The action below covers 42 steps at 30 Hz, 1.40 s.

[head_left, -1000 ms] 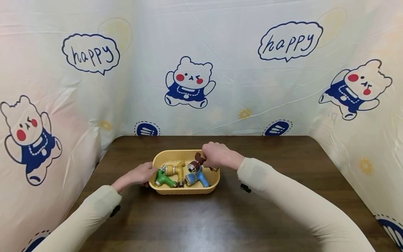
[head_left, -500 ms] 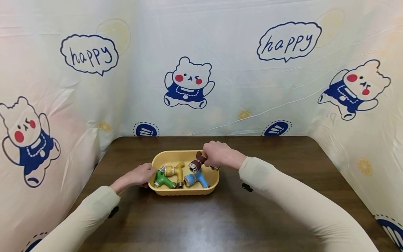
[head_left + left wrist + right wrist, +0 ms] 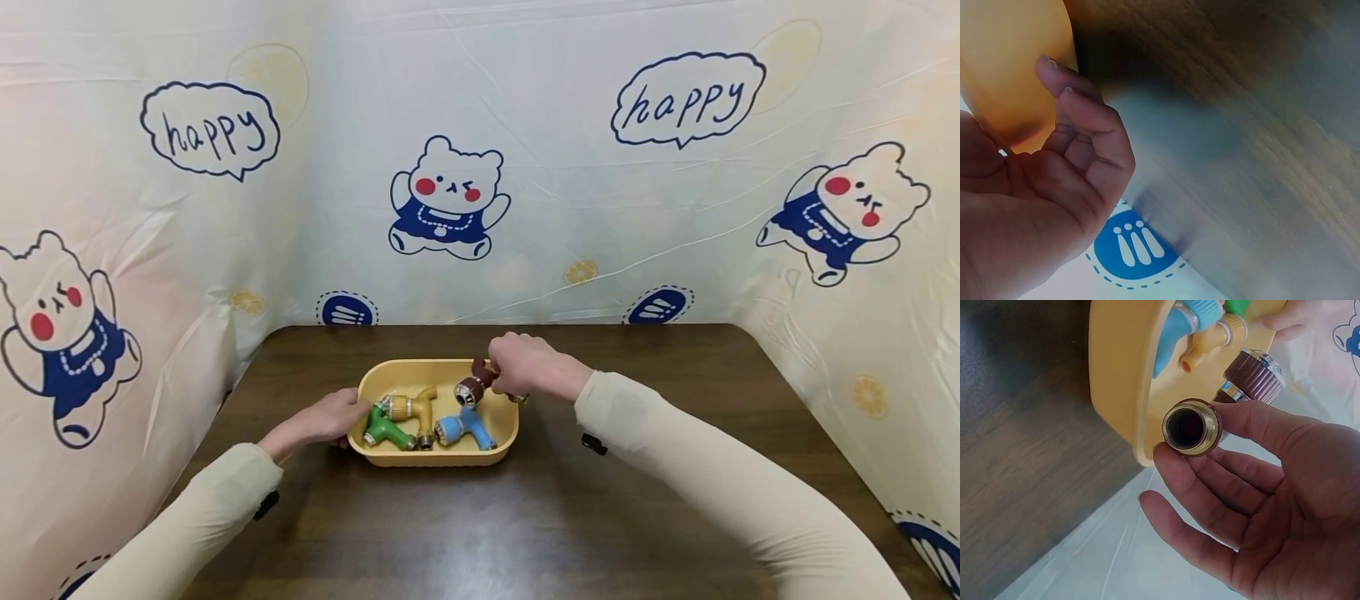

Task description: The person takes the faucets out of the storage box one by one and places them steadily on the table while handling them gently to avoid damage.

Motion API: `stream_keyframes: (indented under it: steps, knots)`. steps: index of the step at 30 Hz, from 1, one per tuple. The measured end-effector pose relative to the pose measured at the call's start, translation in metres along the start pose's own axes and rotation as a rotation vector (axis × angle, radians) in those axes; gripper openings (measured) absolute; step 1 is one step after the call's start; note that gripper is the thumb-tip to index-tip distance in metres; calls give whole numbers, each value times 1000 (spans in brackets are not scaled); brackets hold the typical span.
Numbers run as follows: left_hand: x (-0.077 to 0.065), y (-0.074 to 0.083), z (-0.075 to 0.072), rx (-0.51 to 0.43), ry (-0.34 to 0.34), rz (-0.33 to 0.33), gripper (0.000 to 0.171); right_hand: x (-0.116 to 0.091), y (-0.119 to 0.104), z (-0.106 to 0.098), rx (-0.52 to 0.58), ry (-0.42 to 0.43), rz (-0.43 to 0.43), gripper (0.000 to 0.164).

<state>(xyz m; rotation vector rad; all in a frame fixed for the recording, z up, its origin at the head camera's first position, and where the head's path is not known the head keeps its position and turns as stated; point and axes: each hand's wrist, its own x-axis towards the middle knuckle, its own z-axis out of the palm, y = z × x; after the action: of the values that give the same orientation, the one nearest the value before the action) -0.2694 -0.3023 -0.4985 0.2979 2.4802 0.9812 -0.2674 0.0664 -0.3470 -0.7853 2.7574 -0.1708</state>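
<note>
A yellow plastic basin (image 3: 431,458) sits on the table, and my left hand (image 3: 335,416) grips its left end. In the left wrist view, bent fingers lie against the basin's outer wall (image 3: 1010,62). Over the basin's back right, my right hand (image 3: 536,367) pinches a dark brown tap (image 3: 472,389). Its brass threaded end faces the right wrist camera, held between thumb and fingers, with the ribbed knob (image 3: 1255,378) beyond. Inside the basin lie a green tap (image 3: 386,431), a yellow tap (image 3: 423,412) and a blue tap (image 3: 467,429). The green one touches the yellow one.
The dark wooden table (image 3: 450,533) extends in front of the basin and to both sides. A pale printed cloth (image 3: 555,208) with bears hangs behind the table and along both sides.
My right hand has shifted slightly right with the brown tap, which now stands farther from the blue tap. The left hand still grips the basin.
</note>
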Motion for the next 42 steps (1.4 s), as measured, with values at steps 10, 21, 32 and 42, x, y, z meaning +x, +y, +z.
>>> stream_keyframes:
  steps: [10,21,32,42]
  knots:
    - [4,-9,2,-21,30,-16,38,-1,6,-3,-13,4,8,25]
    - [6,-13,-1,-23,19,-69,42,-3,10,-7,-12,4,21,24]
    - [-50,75,9,-15,132,-113,40,-6,17,-6,3,9,27,26]
    - [-47,71,15,0,178,-105,37,-10,26,-7,28,21,15,25]
